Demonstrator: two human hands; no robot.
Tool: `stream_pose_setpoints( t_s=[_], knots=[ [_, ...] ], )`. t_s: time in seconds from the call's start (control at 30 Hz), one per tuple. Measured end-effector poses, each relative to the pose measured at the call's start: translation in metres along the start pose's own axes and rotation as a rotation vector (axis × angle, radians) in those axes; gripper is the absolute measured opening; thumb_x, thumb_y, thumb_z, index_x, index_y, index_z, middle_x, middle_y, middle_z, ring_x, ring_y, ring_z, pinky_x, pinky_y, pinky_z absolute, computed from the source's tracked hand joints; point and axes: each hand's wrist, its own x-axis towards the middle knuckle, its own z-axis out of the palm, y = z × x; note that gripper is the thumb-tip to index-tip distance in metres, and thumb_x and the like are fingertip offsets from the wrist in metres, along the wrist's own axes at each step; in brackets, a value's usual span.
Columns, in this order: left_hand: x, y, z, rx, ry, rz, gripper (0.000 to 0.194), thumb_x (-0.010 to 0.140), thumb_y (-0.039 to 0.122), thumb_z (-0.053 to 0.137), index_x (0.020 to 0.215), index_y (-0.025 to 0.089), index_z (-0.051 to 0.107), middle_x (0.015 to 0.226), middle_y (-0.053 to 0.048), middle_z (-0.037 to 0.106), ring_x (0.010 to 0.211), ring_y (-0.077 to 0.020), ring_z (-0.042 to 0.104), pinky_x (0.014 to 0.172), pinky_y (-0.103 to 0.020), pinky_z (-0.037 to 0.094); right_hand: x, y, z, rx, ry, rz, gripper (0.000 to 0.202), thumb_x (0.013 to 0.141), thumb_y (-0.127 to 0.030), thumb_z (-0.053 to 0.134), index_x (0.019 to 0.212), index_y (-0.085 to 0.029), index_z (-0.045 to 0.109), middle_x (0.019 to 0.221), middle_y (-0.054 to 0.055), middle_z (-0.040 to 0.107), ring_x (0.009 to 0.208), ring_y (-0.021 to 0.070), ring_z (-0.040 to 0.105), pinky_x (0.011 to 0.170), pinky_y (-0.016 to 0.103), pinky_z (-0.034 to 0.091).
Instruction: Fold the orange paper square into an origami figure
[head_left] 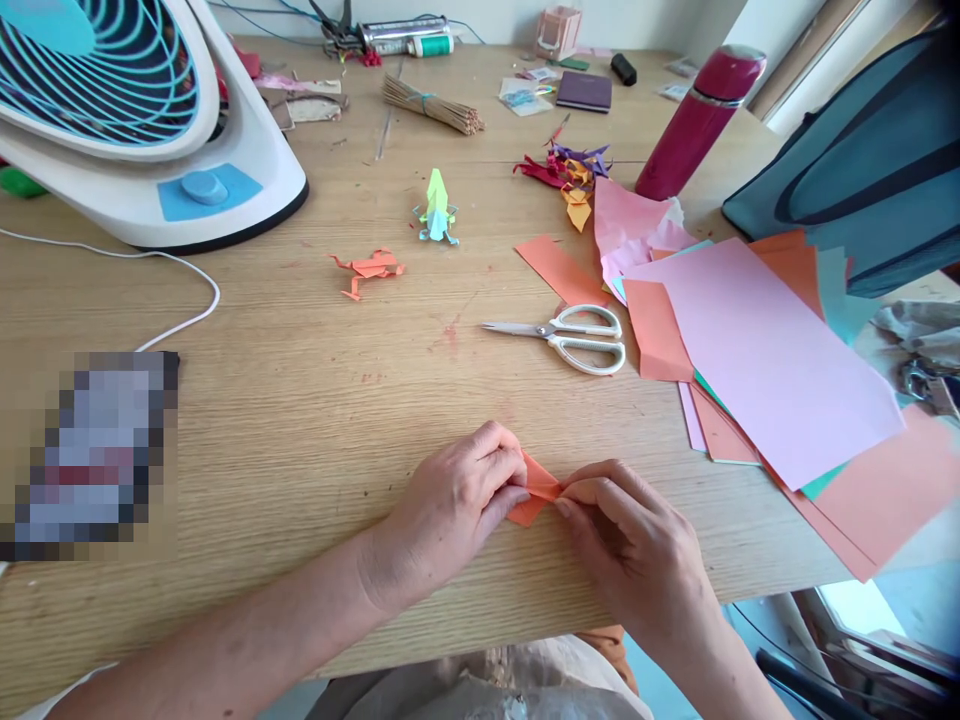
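Note:
Between my two hands, close to the table's front edge, is a small folded piece of orange paper (538, 477). My left hand (469, 490) pinches its left side, covering part of it with the fingers. On the right, my right hand (626, 530) grips a corner of the paper between thumb and fingertips. Scissors (559, 332) with white handles lie just beyond the hands, blades pointing left. Farther off are an orange origami frog (369, 270) and a green and blue origami figure (436, 212).
A pile of coloured paper sheets (780, 370) covers the right side. Behind it stand a magenta bottle (694, 130) and a teal bag (862, 160). A white fan (262, 190) fills the back left, above a blurred phone-like object (97, 450). Small folded figures (574, 175) and a stick bundle (431, 103) lie behind.

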Motion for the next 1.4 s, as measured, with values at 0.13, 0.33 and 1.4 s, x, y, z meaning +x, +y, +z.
stream_pose_setpoints(
  t_s=[0.13,0.33,1.4],
  knots=[
    [0.002,0.003,-0.003,-0.004,-0.028,-0.04,0.014,0.093,0.007,0.056,0.083,0.017,0.056,0.098,-0.001,0.058,0.083,-0.0137,0.059,0.074,-0.027,0.049,0.001,0.0,0.0,-0.009,0.003,0.04,0.014,0.097,-0.02,0.052,0.086,-0.021,0.061,0.088,0.004,0.064,0.073,0.0149,0.061,0.063,0.027,0.048],
    [0.001,0.001,-0.001,0.019,-0.02,-0.005,0.014,0.094,0.007,0.053,0.085,0.017,0.056,0.102,-0.003,0.058,0.087,-0.0148,0.06,0.079,-0.03,0.051,0.0,-0.001,0.001,-0.045,0.039,0.102,0.015,0.096,-0.021,0.055,0.081,-0.021,0.059,0.088,0.003,0.062,0.069,0.0129,0.059,0.06,0.026,0.046],
    [0.0,0.003,0.013,0.272,0.105,0.083,0.009,0.097,0.014,0.049,0.09,0.015,0.054,0.108,-0.011,0.06,0.104,-0.0226,0.064,0.09,-0.038,0.058,0.005,0.0,0.003,-0.129,0.024,0.11,0.017,0.094,-0.018,0.052,0.078,-0.022,0.052,0.086,0.003,0.054,0.065,0.0129,0.054,0.054,0.026,0.045]
  ],
)
